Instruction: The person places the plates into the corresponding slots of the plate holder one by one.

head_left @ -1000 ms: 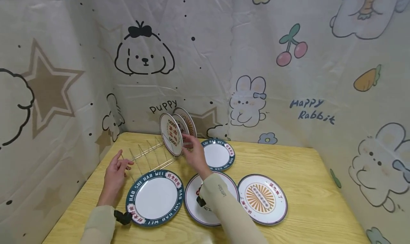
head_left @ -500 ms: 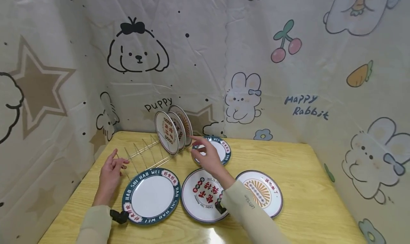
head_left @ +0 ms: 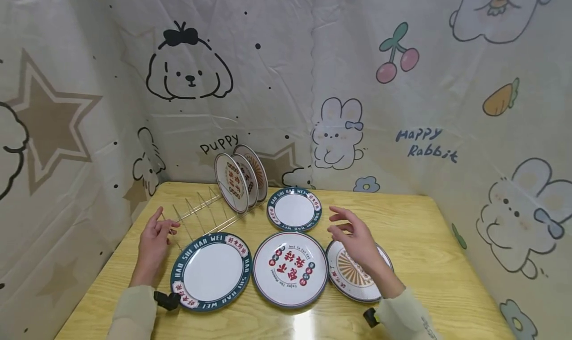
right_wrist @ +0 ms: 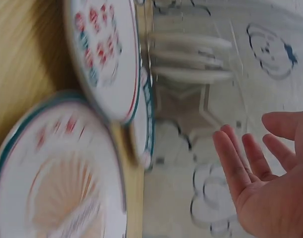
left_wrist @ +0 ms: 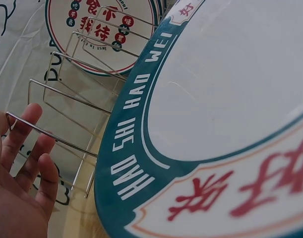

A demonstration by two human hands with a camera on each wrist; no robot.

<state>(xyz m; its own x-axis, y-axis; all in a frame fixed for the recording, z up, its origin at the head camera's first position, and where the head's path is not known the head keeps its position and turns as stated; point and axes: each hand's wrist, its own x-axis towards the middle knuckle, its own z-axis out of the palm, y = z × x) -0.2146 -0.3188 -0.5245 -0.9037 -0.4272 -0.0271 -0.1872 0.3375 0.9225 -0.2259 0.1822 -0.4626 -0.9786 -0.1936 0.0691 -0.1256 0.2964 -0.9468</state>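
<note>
My right hand point(head_left: 355, 238), fingers apart and holding nothing, is raised over the orange sunburst plate point(head_left: 353, 270), partly covering it in the head view. My left hand point(head_left: 154, 245) is at the near left end of a wire plate rack point(head_left: 203, 213), its loosely bent fingers right at the end wire point(left_wrist: 52, 135). At the rack's far end several plates stand on edge; the foremost is a white plate with red writing point(head_left: 231, 183). Next to the left hand lies a large green-rimmed plate point(head_left: 175, 273), which hides part of the rack in the left wrist view.
Flat on the wooden table point(head_left: 415, 240) lie a white plate with red characters point(head_left: 290, 269), in the middle, and a smaller green-rimmed plate point(head_left: 294, 209) behind it. A cartoon-printed cloth point(head_left: 277, 72) hangs close around the back and sides.
My right hand has let go of the foremost standing plate and moved right and toward me, over the sunburst plate. The left hand stays at the rack's end.
</note>
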